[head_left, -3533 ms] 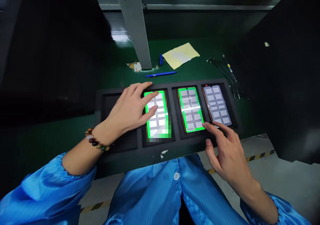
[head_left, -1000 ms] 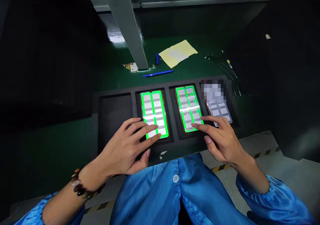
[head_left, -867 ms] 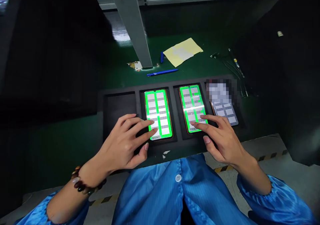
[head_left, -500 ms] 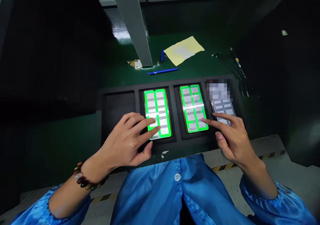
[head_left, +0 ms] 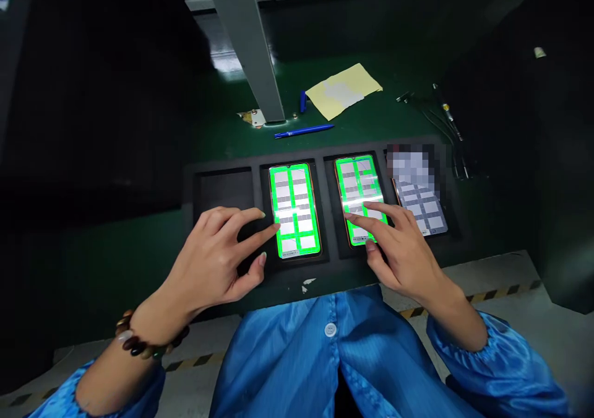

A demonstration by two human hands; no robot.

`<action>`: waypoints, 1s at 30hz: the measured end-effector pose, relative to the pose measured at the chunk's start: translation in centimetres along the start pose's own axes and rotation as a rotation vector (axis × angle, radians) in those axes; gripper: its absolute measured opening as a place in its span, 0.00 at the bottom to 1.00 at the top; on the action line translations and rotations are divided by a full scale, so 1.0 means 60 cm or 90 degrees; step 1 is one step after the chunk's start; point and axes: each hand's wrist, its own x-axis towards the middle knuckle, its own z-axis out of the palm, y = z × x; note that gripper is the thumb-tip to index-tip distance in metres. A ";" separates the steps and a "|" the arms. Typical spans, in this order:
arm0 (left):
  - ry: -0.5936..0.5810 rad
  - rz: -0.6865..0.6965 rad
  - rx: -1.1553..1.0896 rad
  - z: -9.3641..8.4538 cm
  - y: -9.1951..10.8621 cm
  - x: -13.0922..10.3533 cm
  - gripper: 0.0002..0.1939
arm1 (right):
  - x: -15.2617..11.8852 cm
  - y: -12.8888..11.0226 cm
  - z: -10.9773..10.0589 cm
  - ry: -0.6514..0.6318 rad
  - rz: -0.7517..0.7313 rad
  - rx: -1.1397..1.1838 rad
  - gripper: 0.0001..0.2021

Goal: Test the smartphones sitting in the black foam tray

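Two smartphones with bright green and white grid screens lie face up in separate slots of a black tray [head_left: 328,220]. My left hand [head_left: 223,254] is open, its index fingertip at the left edge of the left smartphone [head_left: 299,210]. Over the lower half of the right smartphone [head_left: 357,173] is my right hand [head_left: 403,244], fingers spread, index and middle fingertips on or just above the screen. Neither hand holds anything. A third phone-like device [head_left: 422,204] with a grey-white grid sits in the rightmost slot, its top blurred out.
Behind the tray, a blue pen [head_left: 304,131] and a yellow paper [head_left: 343,91] lie on the green table. A metal post [head_left: 260,52] rises at the back. Thin cables [head_left: 436,124] and a dark pen-like tool [head_left: 448,113] lie at right. Dark panels flank both sides.
My left hand has drawn left, off the left smartphone's screen to its edge. My right hand has moved left, farther over the right smartphone, uncovering more of the third device.
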 end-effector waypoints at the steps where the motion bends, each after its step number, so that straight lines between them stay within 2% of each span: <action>1: 0.000 -0.005 0.008 -0.002 -0.002 -0.003 0.22 | 0.007 -0.003 0.001 -0.006 0.005 0.000 0.31; 6: 0.001 0.007 0.007 -0.002 -0.001 0.014 0.21 | 0.006 0.004 -0.012 0.007 0.035 -0.025 0.26; 11: 0.003 0.062 -0.004 0.018 0.007 0.059 0.21 | -0.025 0.020 -0.036 0.019 0.104 -0.066 0.26; 15: -0.010 0.084 -0.014 0.031 0.006 0.080 0.23 | -0.027 0.016 -0.038 0.030 0.125 -0.083 0.25; 18: -0.013 0.068 -0.023 0.029 -0.004 0.072 0.23 | -0.010 0.006 -0.024 0.038 0.108 -0.063 0.24; 24: 0.005 0.007 0.019 0.008 -0.031 0.026 0.22 | 0.035 -0.010 0.004 0.017 0.041 -0.038 0.24; 27: 0.018 -0.003 0.029 0.003 -0.038 0.020 0.21 | 0.036 -0.001 -0.004 0.022 0.056 -0.058 0.23; 30: 0.030 0.015 0.027 0.007 -0.037 0.036 0.20 | 0.020 0.014 -0.022 0.044 0.096 -0.093 0.22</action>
